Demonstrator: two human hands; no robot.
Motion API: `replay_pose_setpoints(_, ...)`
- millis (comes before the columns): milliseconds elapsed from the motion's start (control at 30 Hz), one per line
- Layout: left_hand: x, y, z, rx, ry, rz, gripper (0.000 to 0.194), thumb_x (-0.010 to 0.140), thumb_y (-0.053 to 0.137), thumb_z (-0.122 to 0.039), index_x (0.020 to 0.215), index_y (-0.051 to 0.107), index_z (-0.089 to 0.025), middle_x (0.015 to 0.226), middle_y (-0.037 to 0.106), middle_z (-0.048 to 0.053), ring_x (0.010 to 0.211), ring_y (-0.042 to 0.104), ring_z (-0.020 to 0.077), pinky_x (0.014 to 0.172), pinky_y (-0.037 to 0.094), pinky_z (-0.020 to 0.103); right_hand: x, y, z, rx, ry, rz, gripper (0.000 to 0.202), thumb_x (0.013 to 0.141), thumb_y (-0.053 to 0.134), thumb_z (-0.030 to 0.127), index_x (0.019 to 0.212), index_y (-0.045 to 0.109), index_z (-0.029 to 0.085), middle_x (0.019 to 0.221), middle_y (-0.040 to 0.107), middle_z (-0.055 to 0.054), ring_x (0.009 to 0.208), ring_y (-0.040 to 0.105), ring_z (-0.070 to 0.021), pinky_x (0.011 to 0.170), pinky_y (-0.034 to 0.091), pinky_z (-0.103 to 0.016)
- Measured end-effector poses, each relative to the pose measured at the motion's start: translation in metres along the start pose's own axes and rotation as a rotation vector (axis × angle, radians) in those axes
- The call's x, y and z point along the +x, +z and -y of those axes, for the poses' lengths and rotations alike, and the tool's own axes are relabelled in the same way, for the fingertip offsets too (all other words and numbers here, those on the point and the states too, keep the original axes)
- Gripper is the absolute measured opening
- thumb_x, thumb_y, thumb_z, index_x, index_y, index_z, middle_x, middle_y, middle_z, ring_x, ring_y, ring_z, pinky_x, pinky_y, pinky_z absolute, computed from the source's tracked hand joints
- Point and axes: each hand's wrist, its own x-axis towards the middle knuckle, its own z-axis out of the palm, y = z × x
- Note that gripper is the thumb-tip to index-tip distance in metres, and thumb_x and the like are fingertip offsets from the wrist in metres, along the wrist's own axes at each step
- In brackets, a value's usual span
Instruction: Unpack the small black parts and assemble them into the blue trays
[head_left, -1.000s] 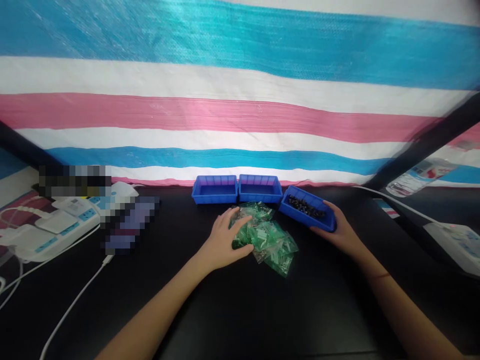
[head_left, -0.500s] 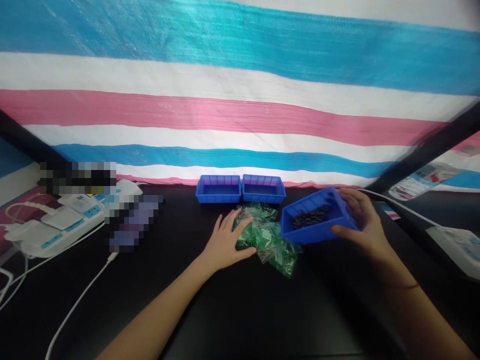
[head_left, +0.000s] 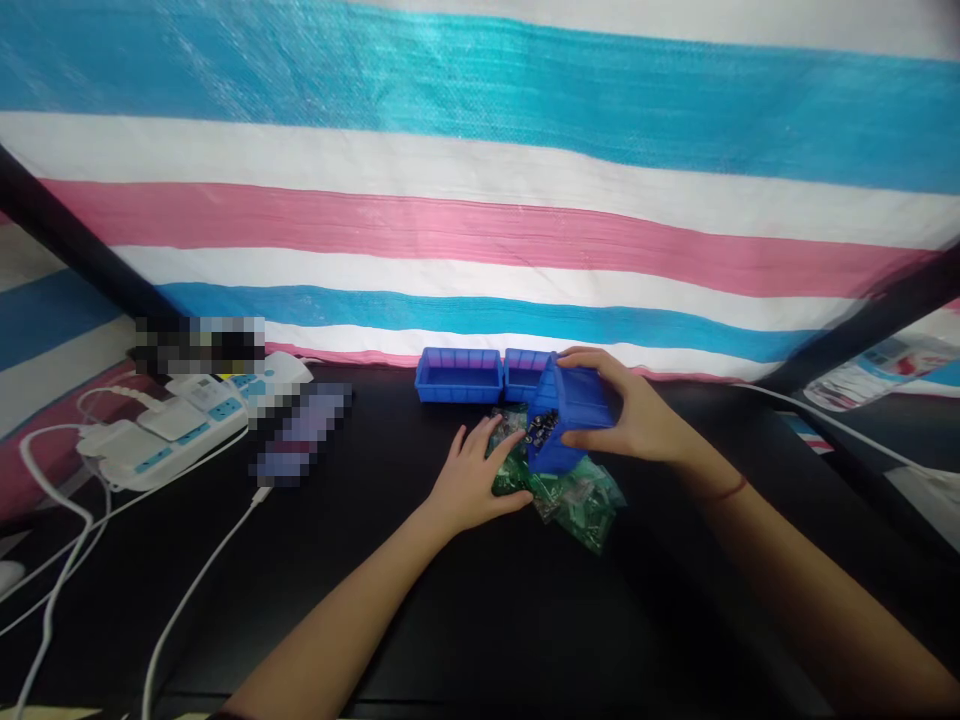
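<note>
My right hand (head_left: 626, 410) grips a blue plastic bin (head_left: 581, 400) by its end and holds it steeply tilted, its opening turned to the left. Small dark parts (head_left: 541, 430) lie gathered at the bin's lower side; their kind is too small to make out. Below the bin, green-tinted clear plastic bags (head_left: 589, 505) are heaped on the black table. My left hand (head_left: 472, 475) rests at the left edge of this heap, fingers spread, with thumb and fingertips touching the bags. Part of the heap is hidden by the bin and my left hand.
Two more blue bins, a left one (head_left: 459, 382) and a partly hidden right one (head_left: 523, 375), stand at the back by the striped sheet (head_left: 480, 230). On the left are a white power strip (head_left: 180, 425), cables and a blurred phone-like object (head_left: 304, 435). A white cable (head_left: 832, 415) crosses the right side.
My right hand has brought the bin leftward over the bags and tipped it much further, so the dark parts have slid together. My left hand stays at the bags. The view has shifted slightly.
</note>
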Motion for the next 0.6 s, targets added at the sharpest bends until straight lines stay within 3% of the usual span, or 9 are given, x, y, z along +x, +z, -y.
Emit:
replay_pose_setpoints(300, -0.001, 0.005, 0.002, 0.012, 0.015, -0.062, 0.085, 0.080, 0.057, -0.063, 0.149, 0.024, -0.027, 0.154, 0.023, 0.014, 0.142, 0.022, 0.0357, 0.112, 0.020, 0.060, 0.025, 0.005, 0.015, -0.170, -0.081, 0.155, 0.068, 0.065, 0.078, 0.040, 0.127, 0.052, 0.027, 0.133, 0.048, -0.008, 0.120, 0.050, -0.0329, 0.098, 0.043, -0.049)
replay_pose_setpoints(467, -0.002, 0.004, -0.002, 0.073, 0.041, -0.109, 0.071, 0.085, 0.052, -0.060, 0.144, 0.036, -0.024, 0.153, 0.025, 0.016, 0.143, 0.016, 0.0374, 0.112, 0.019, 0.060, 0.030, 0.009, 0.017, -0.182, -0.103, 0.189, 0.069, 0.064, 0.079, 0.037, 0.126, 0.052, 0.026, 0.130, 0.049, -0.009, 0.117, 0.051, -0.0308, 0.098, 0.044, -0.047)
replay_pose_setpoints(600, -0.001, 0.000, -0.007, 0.094, 0.105, -0.086, 0.056, 0.090, 0.049, -0.052, 0.139, 0.044, -0.024, 0.147, 0.038, 0.014, 0.140, 0.025, 0.0354, 0.113, 0.019, 0.060, 0.032, 0.008, 0.017, -0.204, -0.089, 0.218, 0.068, 0.064, 0.078, 0.036, 0.126, 0.051, 0.027, 0.133, 0.047, -0.009, 0.117, 0.051, -0.0309, 0.096, 0.045, -0.047)
